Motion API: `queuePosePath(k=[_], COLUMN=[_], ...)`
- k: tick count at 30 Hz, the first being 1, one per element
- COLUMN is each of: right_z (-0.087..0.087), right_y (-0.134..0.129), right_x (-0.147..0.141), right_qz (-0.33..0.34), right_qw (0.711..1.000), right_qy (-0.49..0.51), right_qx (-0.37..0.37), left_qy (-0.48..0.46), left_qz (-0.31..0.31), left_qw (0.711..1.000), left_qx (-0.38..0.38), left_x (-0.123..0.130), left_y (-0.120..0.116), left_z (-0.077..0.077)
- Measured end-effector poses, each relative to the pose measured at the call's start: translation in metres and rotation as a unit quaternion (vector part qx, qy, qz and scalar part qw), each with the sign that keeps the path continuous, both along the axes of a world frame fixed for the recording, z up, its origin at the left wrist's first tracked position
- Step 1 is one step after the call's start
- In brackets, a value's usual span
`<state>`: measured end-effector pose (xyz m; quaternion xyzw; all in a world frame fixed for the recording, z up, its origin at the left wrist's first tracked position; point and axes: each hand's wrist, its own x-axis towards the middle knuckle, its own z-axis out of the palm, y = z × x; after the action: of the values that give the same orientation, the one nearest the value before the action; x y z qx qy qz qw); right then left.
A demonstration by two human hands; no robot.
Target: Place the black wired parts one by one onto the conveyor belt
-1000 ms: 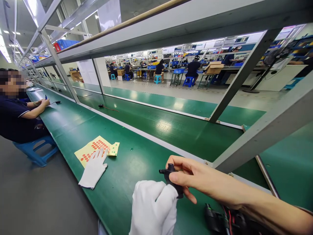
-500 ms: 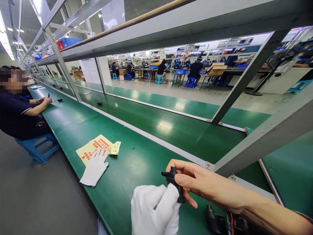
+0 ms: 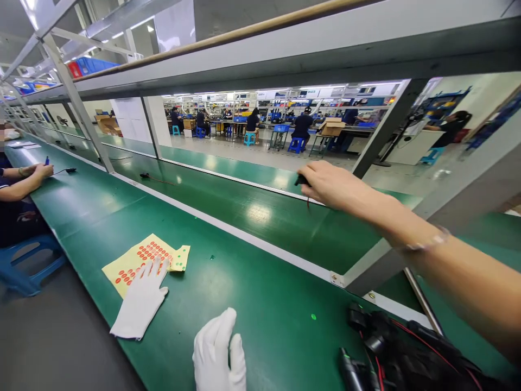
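Note:
My bare right hand [image 3: 325, 182] is stretched out over the sunken green strip behind the bench, its fingers closed around a small black part [image 3: 301, 180]. A thin red wire dangles below that grip; most of the part is hidden by my fingers. Low in the view, my left hand [image 3: 220, 350] wears a white glove and holds nothing, thumb apart from the fingers. To its left, an empty white glove [image 3: 140, 300] lies partly on a yellow sticker sheet [image 3: 122, 262] with red oval stickers and a few green dots. Several black parts with red wires [image 3: 411, 342] are heaped at the lower right.
A white rail [image 3: 244, 232] separates the green bench [image 3: 195, 282] from the strip. A slanted metal post [image 3: 439, 206] rises beside my right forearm, under a long shelf [image 3: 252, 68]. One green dot [image 3: 313, 316] sits on the bench. A co-worker [image 3: 20, 184] sits at far left.
My right hand has moved away from my left, up and forward over the strip, carrying the black part. My left hand has let go of it and opened. The view has shifted right.

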<state>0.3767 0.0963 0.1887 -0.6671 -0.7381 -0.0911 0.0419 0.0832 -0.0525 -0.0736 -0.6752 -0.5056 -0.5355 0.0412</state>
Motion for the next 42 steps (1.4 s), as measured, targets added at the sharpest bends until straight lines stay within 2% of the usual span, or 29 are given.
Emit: queuePosePath(k=[2,4,6,8,10,13,16,18,20,23,25,28,30,33,36,39,41,42], right_z=[-0.006,-0.025,-0.049,-0.069,-0.08,-0.077,-0.062,-0.056,-0.062,-0.095,-0.125,-0.16,-0.169,-0.158,-0.126,-0.093,-0.08,-0.078], right_y=[0.034,0.058,0.072,0.077,0.077,0.064,0.019,-0.032,-0.095,-0.178,-0.211,-0.223,-0.22,-0.214,-0.215,-0.226,-0.236,-0.243], right_x=[0.0,-0.009,-0.021,-0.032,-0.038,-0.036,-0.029,-0.028,-0.028,-0.025,-0.017,-0.003,0.004,0.007,0.003,-0.008,-0.016,-0.02], right_qz=[-0.006,-0.005,0.0,0.009,0.017,0.022,0.038,0.065,0.095,0.103,0.081,0.068,0.084,0.115,0.154,0.21,0.253,0.268], right_qw=[0.997,0.987,0.976,0.967,0.963,0.967,0.978,0.981,0.979,0.975,0.977,0.98,0.981,0.984,0.983,0.971,0.954,0.946], right_qy=[-0.039,-0.065,-0.082,-0.091,-0.095,-0.091,-0.084,-0.078,-0.071,-0.071,-0.072,-0.056,-0.033,0.007,0.055,0.109,0.16,0.184], right_qx=[-0.071,-0.147,-0.204,-0.238,-0.253,-0.237,-0.189,-0.167,-0.168,-0.182,-0.181,-0.177,-0.171,-0.138,-0.085,-0.044,-0.012,0.012], left_qy=[0.027,0.061,0.088,0.101,0.114,0.164,0.169,0.124,0.075,0.019,-0.006,-0.045,-0.081,-0.119,-0.158,-0.226,-0.242,-0.247], left_qz=[-0.014,-0.024,-0.032,-0.033,-0.041,-0.081,-0.084,-0.077,-0.095,-0.157,-0.202,-0.252,-0.277,-0.298,-0.337,-0.464,-0.53,-0.544], left_qw=[0.999,0.997,0.995,0.994,0.993,0.983,0.981,0.987,0.989,0.981,0.966,0.932,0.902,0.862,0.823,0.735,0.685,0.668], left_qx=[0.013,0.028,0.031,0.024,0.008,-0.02,-0.056,-0.072,-0.08,-0.111,-0.159,-0.257,-0.321,-0.392,-0.43,-0.44,-0.438,-0.443], left_x=[-0.002,-0.005,-0.008,-0.011,-0.015,-0.021,-0.023,-0.019,-0.011,0.007,0.02,0.036,0.044,0.051,0.055,0.056,0.057,0.056], left_y=[0.005,0.011,0.018,0.024,0.027,0.028,0.023,0.016,0.006,-0.013,-0.026,-0.045,-0.053,-0.058,-0.056,-0.053,-0.053,-0.054], left_z=[-0.009,-0.017,-0.025,-0.029,-0.03,-0.022,-0.01,0.0,0.01,0.027,0.037,0.048,0.052,0.058,0.074,0.102,0.12,0.127])
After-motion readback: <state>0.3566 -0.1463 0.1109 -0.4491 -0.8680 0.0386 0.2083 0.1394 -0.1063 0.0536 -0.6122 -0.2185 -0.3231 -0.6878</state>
